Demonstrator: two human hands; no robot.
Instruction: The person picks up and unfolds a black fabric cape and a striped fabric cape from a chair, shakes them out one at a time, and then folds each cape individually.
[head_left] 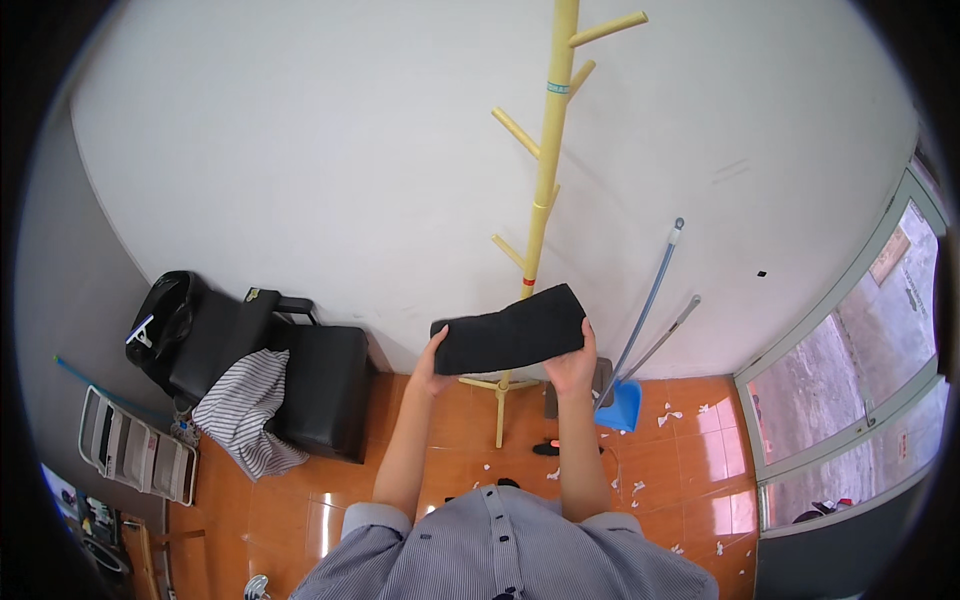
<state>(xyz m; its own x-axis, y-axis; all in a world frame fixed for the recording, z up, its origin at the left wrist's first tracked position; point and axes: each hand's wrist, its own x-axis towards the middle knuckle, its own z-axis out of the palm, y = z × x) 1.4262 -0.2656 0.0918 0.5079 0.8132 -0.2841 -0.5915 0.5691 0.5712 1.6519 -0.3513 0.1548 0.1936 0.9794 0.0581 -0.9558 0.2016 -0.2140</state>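
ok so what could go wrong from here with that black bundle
The left hand and right hand hold the black bundle by its ends, so its middle might sag or a fold might slip open.
If dropped, it could pick up some of the white scraps littering the floor.
A sideways swing might knock the yellow peg stand just beyond it.

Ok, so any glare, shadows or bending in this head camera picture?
Head view: white glare on the orange floor; door frame curving near the right rim; dark, rounded-off corners; faint shadow on the wall beside the yellow stand; black cloth showing little texture.
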